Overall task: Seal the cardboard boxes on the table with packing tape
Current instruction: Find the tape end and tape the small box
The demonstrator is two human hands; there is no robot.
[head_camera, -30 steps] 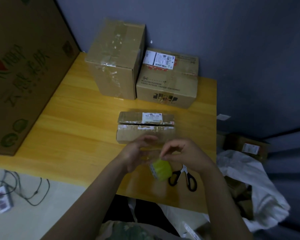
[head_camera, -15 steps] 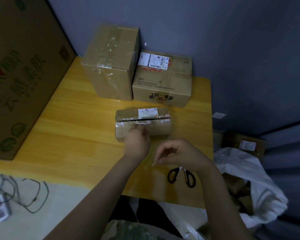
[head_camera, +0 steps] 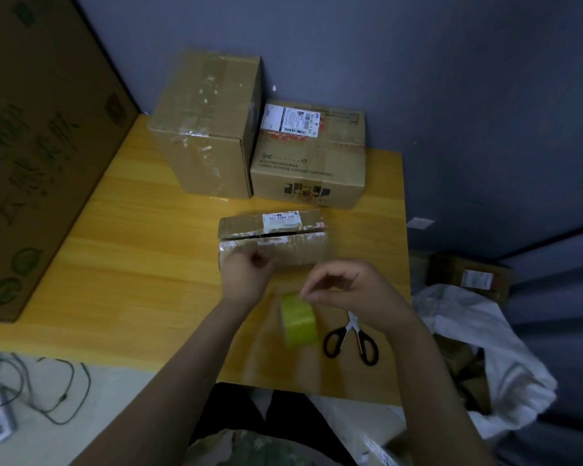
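The small cardboard box (head_camera: 273, 242) lies in the middle of the wooden table (head_camera: 132, 264), its top seam gaping as a dark slit. It looks like the next one to seal. The left hand (head_camera: 246, 277) sits at its near-left corner, fingers curled; whether they pinch a tape end I cannot tell. Just nearer, the right hand (head_camera: 347, 290) pinches the top of the yellow-green packing tape roll (head_camera: 298, 321), held off the box — probably to draw out a strip. Black-handled scissors (head_camera: 350, 341) lie beside the roll, handy for cutting. Two bigger boxes (head_camera: 206, 129) stand behind, touching.
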